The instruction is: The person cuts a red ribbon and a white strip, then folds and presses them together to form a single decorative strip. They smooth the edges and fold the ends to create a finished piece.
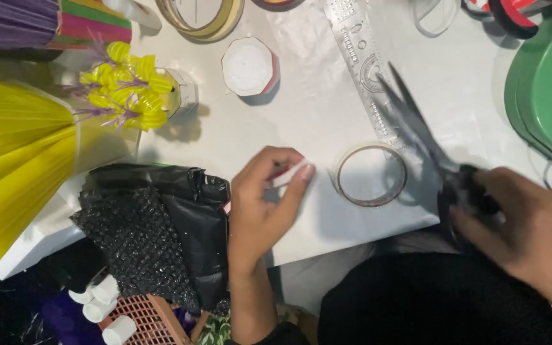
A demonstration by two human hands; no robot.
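Here, left of centre, our left hand (260, 201) pinches a small white strip (291, 172) between thumb and fingers, just above the table's (314, 115) near edge. A tape ring (370, 176) lies just right of it. At the right of the frame our right hand (525, 227), clenched, grips blurred black scissors (426, 144), blades pointing up-left over a clear ruler (359, 45). Yellow paper (14, 166) and black wrap (154, 230) fill the left; a green case (544, 83) sits upper right.

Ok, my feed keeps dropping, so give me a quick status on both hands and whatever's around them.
Left hand pinching small white piece on white table. Right hand gripping black scissors, blades open. Clear tape roll lies between them.
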